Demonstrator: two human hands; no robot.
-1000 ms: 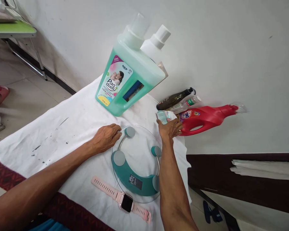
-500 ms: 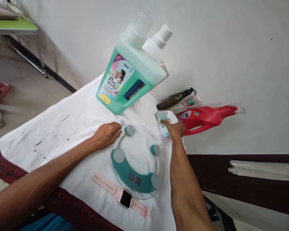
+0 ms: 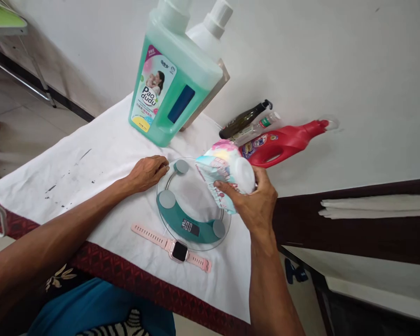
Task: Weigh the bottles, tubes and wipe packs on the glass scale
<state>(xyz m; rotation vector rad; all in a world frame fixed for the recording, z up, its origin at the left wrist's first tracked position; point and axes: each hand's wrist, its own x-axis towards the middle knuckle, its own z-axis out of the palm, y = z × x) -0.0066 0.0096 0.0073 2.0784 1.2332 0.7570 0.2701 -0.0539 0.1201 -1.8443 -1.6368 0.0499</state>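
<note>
My right hand (image 3: 255, 200) grips a soft pack of wet wipes (image 3: 220, 170) with a white lid, thumb across its front and fingers behind. The pack is tilted in the air over the right part of a round glass bathroom scale (image 3: 178, 219), hiding some of it. Zeros show on the scale's display. At the scale's far left rim rests my left hand (image 3: 149, 172), its fingers curled together and fingertips beside the glass; I see nothing held in them. A smartwatch with a pink strap (image 3: 178, 251) lies flat in front of the scale.
A large green detergent jug (image 3: 164, 93) stands behind the scale, with a white bottle (image 3: 210, 35) behind it. Along the wall are a dark bottle (image 3: 245, 120), a clear bottle (image 3: 255, 130) and a red detergent bottle (image 3: 283, 144). White cloth (image 3: 101, 168) covers the table.
My right hand has lifted the wipes pack from beside the red bottle and brought it left over the scale. The scale's display now shows clear zeros. My left hand stays at the rim.
</note>
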